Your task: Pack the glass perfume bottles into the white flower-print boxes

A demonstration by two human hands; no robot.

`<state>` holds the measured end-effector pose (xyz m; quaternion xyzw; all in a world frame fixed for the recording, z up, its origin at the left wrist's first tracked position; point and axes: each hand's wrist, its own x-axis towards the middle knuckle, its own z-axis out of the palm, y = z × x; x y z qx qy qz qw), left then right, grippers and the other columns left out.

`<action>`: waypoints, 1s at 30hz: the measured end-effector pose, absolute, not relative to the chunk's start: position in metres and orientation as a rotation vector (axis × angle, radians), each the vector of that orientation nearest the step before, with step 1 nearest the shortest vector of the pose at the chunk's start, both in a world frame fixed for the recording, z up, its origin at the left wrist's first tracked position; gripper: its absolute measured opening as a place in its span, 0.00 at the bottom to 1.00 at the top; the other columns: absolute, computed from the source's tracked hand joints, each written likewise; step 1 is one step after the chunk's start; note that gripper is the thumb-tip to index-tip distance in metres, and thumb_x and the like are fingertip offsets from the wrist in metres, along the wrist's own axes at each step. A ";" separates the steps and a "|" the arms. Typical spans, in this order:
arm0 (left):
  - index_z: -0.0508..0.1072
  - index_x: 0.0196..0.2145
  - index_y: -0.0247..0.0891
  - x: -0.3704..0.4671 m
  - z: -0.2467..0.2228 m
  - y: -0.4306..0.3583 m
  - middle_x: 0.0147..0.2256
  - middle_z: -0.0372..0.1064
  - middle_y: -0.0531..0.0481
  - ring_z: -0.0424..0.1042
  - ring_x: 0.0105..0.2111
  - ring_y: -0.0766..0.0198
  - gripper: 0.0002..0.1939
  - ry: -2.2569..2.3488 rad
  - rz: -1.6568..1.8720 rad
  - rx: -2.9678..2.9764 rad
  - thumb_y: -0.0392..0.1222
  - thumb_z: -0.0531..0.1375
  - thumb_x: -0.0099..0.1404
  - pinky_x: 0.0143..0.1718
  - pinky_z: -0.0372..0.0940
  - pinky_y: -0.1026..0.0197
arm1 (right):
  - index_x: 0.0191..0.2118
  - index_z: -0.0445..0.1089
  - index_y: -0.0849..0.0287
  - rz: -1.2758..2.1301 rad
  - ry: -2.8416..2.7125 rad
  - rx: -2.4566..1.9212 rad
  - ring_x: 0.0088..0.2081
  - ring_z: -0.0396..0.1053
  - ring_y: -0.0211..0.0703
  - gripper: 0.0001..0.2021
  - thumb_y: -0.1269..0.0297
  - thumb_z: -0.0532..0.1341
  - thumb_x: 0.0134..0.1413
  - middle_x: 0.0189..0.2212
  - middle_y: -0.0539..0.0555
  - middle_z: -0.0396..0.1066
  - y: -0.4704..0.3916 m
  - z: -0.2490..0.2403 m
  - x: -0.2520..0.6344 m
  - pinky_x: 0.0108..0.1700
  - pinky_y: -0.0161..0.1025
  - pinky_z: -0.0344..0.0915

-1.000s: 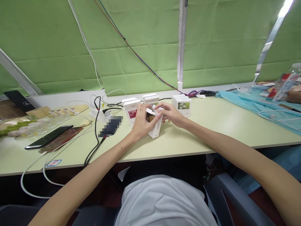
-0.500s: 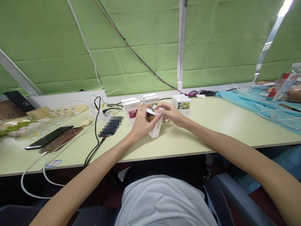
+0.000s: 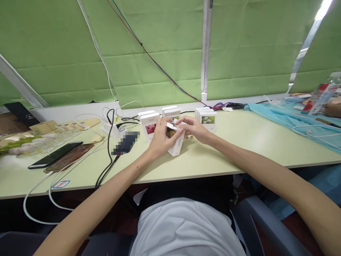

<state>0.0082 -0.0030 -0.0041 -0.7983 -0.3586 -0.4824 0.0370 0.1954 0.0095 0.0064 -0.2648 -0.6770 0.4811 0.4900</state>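
Between my two hands is a small white cardboard box [image 3: 176,148], tilted over the table, with a dark picture on one face and its top flap raised. My left hand [image 3: 158,139] wraps round its left side, the thumb across the front. At the upper end, my right hand [image 3: 196,130] pinches at the flap with fingers and thumb; the fingertips partly hide it. Right behind my left hand stand white boxes with a pink flower picture [image 3: 149,128]. More white boxes [image 3: 170,111] stand behind the held one. A row of boxes with a white flower picture [image 3: 208,120] is beyond my right hand.
Left of my hands lie a pixelated dark phone [image 3: 125,143], black cables [image 3: 109,161] and two more phones [image 3: 57,154]. A power strip [image 3: 113,131] sits near the wall. Blue plastic sheeting [image 3: 279,119] and a bottle [image 3: 326,94] are at the right. The table's front edge [image 3: 191,176] runs below my forearms.
Almost nothing differs. The raised flap of the box has shifted slightly under my right fingers; both hands keep the same place and grip.
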 end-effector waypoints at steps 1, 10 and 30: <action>0.65 0.48 0.42 0.008 -0.004 -0.003 0.45 0.65 0.45 0.69 0.46 0.55 0.20 -1.098 -1.480 -2.450 0.57 0.62 0.68 0.47 0.66 0.53 | 0.36 0.72 0.58 1.169 -1.644 -0.643 0.26 0.65 0.33 0.11 0.59 0.68 0.48 0.34 0.49 0.70 0.010 0.006 0.195 0.22 0.31 0.64; 0.65 0.47 0.42 0.009 -0.004 -0.003 0.45 0.65 0.45 0.69 0.46 0.55 0.19 -1.080 -1.491 -2.445 0.57 0.62 0.68 0.46 0.66 0.53 | 0.36 0.73 0.58 1.186 -1.635 -0.645 0.26 0.66 0.33 0.10 0.60 0.68 0.49 0.34 0.51 0.71 0.010 0.006 0.195 0.23 0.32 0.64; 0.65 0.44 0.42 0.009 -0.005 -0.002 0.43 0.64 0.47 0.68 0.45 0.58 0.16 -1.075 -1.532 -2.455 0.53 0.63 0.67 0.42 0.66 0.56 | 0.40 0.78 0.58 1.244 -1.651 -0.589 0.30 0.68 0.38 0.10 0.59 0.67 0.54 0.32 0.52 0.71 0.009 0.005 0.194 0.25 0.33 0.67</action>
